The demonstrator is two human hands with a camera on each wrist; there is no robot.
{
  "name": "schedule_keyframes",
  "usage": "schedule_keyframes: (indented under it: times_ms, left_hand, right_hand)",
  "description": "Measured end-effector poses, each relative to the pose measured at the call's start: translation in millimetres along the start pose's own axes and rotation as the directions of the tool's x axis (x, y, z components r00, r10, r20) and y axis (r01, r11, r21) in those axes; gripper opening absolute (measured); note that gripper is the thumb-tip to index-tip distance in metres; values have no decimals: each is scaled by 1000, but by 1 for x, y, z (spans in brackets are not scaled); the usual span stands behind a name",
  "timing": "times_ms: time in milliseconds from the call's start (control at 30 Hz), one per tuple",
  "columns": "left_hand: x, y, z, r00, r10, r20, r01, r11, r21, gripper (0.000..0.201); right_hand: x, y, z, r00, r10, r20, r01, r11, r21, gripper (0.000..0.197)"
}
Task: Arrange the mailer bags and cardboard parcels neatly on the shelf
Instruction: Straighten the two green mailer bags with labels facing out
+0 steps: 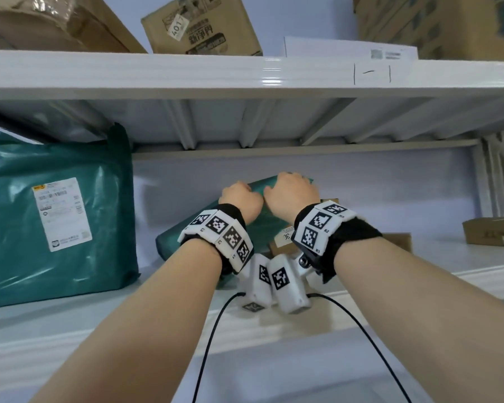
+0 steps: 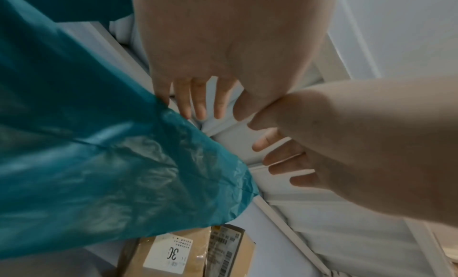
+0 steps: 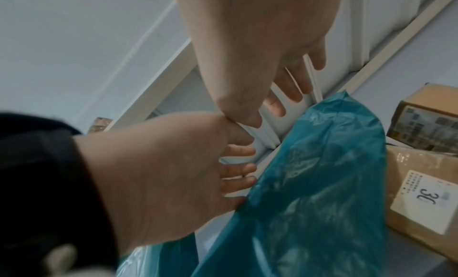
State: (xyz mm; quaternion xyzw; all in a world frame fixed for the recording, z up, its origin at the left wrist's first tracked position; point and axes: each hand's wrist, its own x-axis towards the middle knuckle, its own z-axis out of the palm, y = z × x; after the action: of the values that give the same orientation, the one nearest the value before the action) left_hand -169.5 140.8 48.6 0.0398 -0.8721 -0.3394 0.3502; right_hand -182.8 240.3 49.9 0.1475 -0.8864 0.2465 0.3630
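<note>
A teal mailer bag (image 1: 250, 228) leans tilted on the middle shelf (image 1: 70, 321), over a cardboard parcel (image 1: 284, 238) with a white "3C" label. Both my hands are at the bag's upper edge. In the left wrist view my left hand (image 2: 188, 103) has its fingers loosely straight, and only the outermost finger touches the bag (image 2: 99, 163). My right hand (image 3: 292, 85) hovers with spread fingers just past the bag's top (image 3: 322, 163) and holds nothing. From the head view, my left hand (image 1: 239, 196) and right hand (image 1: 291, 190) sit side by side.
A large teal mailer bag (image 1: 61, 216) with a white label stands upright at the shelf's left. A second box (image 3: 426, 124) lies behind the labelled parcel, and a flat carton (image 1: 492, 231) at far right. Cardboard boxes (image 1: 201, 27) fill the upper shelf.
</note>
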Motion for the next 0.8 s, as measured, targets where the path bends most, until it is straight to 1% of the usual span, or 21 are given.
schedule_keyframes:
  times_ms: [67,233,333,500,567,633,800]
  left_hand:
    - [7,5,12,999,-41,-20,42,997,69,42]
    - [16,12,40,984,-114,-141,143,965,221,49]
    - [20,14,48,975,-124,-187,176,941,290,52]
    - [29,14,49,964,-128,-233,211,901,379,45]
    - [32,10,45,965,-139,-223,211,914,346,42]
    - [35,7,40,969,-149,-199,200,943,267,39]
    - [41,2,31,977,-87,-192,123,974,188,31]
  right_hand:
    - [9,13,2,1000,-22,14,22,1000,16,44]
    - [27,38,12,996,-72,50,70,997,42,46]
    - [34,48,19,993,-99,69,96,994,53,46]
    - [42,64,25,989,-122,90,113,989,95,45]
    - [45,70,24,989,-116,86,107,989,101,45]
    - [49,73,23,989,-122,85,113,988,108,44]
    - [57,75,26,988,-127,83,114,984,140,43]
